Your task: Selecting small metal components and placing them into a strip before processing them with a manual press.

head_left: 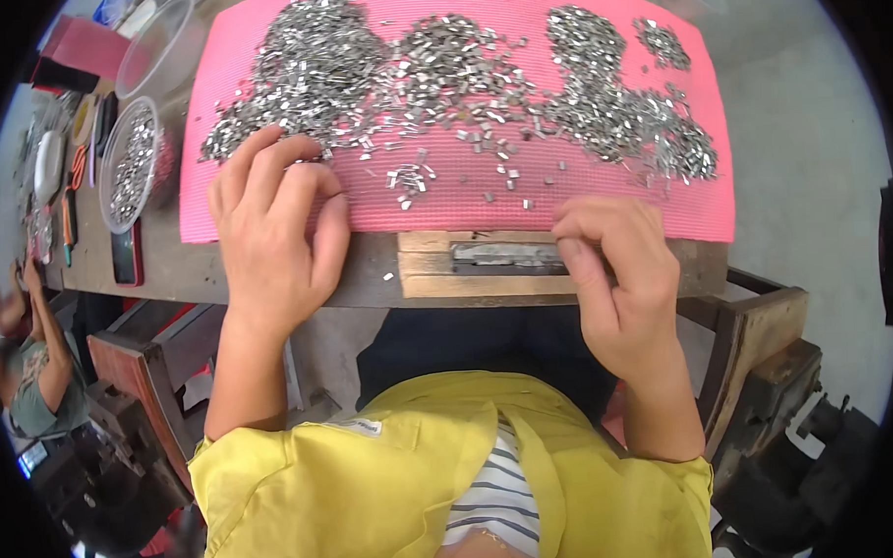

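Observation:
A pink ribbed mat (365,205) on the workbench bears heaps of small shiny metal pieces (311,57). My left hand (272,221) rests at the mat's left front, its fingers bent but apart, the fingertips at the edge of the largest heap. Near the front edge on the right, my right hand (623,268) is curled, thumb and forefinger close together. Whether something small sits between them I cannot make out. Just left of that hand lies a wooden block (427,270) with a grey metal strip (505,254) set in it. A few loose pieces (409,179) lie between my hands.
To the left stand a clear tub (133,167) of metal pieces and another clear tub (163,48). A phone (127,256) and orange-handled pliers (72,184) lie beside them. Another person (41,362) is at far left. Wooden bench supports (754,347) flank my lap.

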Demonstrator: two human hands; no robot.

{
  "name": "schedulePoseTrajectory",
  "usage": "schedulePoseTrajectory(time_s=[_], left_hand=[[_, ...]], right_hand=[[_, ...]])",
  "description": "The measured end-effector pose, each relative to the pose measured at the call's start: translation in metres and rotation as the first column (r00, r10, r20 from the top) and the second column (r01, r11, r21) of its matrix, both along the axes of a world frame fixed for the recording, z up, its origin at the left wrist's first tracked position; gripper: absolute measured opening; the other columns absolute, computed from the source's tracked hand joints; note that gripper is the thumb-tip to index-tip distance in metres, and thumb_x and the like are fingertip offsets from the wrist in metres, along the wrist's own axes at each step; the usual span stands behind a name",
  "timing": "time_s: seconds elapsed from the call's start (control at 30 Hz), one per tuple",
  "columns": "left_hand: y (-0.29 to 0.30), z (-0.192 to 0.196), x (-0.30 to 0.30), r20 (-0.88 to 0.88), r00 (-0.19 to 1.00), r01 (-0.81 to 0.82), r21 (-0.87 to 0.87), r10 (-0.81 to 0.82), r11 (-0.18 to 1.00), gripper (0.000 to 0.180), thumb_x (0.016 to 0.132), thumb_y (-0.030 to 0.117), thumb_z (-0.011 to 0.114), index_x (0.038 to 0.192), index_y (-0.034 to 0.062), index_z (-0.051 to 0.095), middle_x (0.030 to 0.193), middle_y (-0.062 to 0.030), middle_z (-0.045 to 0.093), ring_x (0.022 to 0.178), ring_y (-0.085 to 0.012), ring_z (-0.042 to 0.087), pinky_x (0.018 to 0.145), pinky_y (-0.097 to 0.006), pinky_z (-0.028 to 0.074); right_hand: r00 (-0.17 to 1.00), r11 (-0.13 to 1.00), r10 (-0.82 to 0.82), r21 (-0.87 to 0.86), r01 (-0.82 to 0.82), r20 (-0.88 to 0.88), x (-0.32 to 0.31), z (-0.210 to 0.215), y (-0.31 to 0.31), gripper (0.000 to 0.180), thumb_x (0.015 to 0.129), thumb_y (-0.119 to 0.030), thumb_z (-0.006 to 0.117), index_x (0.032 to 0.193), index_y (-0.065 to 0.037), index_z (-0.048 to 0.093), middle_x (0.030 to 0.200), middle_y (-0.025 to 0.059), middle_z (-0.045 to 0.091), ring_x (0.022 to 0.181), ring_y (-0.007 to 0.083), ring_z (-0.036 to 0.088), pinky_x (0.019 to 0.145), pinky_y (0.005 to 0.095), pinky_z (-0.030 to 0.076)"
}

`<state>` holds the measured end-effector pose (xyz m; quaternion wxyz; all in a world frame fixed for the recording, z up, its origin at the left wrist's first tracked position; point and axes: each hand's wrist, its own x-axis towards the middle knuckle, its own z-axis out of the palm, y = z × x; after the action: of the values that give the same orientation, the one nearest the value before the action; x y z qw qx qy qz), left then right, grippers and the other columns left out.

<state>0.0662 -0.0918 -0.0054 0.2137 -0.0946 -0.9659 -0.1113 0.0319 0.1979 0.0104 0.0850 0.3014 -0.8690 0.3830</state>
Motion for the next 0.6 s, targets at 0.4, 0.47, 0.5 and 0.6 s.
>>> schedulePoseTrajectory(time_s=[0.4,0.47,0.5,0.6], left_hand=[[0.01,0.011,-0.006,0.079,0.994,0.065,0.069,-0.071,0.995,0.014,0.071,0.012,0.083,0.08,0.0098,0.073,0.101,-0.0046,0.065,0.101,-0.0286,0.06,0.088,-0.042,0.042],[0.009,0.009,-0.002,0.13,0.99,0.044,0.123,-0.06,0.991,0.015,0.071,0.012,0.084,0.08,0.0099,0.073,0.096,-0.0036,0.064,0.095,-0.0272,0.059,0.086,-0.042,0.042],[0.009,0.008,0.0,0.18,0.982,0.02,0.177,-0.053,0.984,0.015,0.07,0.012,0.085,0.08,0.0099,0.073,0.09,-0.0025,0.062,0.09,-0.0258,0.057,0.085,-0.041,0.042],[0.012,0.011,0.004,0.144,0.989,0.028,0.125,-0.046,0.992,0.014,0.07,0.011,0.085,0.079,0.01,0.073,0.085,-0.0011,0.06,0.087,-0.024,0.057,0.082,-0.04,0.041]], right_hand=[[1.0,0.998,-0.029,-0.062,0.03,0.007,0.017,-0.019,0.015,0.015,0.082,-0.001,0.072,0.096,-0.005,0.069,0.099,0.0079,0.071,0.09,0.0287,0.065,0.085,0.0411,0.045],[0.999,0.997,-0.032,-0.075,0.033,0.013,0.017,-0.02,0.016,0.015,0.082,-0.001,0.073,0.096,-0.005,0.069,0.099,0.008,0.071,0.09,0.0286,0.065,0.085,0.0411,0.045],[1.0,0.997,-0.03,-0.077,0.03,0.01,0.017,-0.021,0.016,0.016,0.082,-0.001,0.073,0.096,-0.005,0.069,0.099,0.0079,0.071,0.09,0.0285,0.065,0.084,0.0411,0.045],[1.0,0.997,-0.028,-0.075,0.028,0.001,0.016,-0.022,0.016,0.017,0.081,0.0,0.073,0.097,-0.006,0.069,0.099,0.0073,0.071,0.09,0.0282,0.065,0.084,0.0411,0.045]])
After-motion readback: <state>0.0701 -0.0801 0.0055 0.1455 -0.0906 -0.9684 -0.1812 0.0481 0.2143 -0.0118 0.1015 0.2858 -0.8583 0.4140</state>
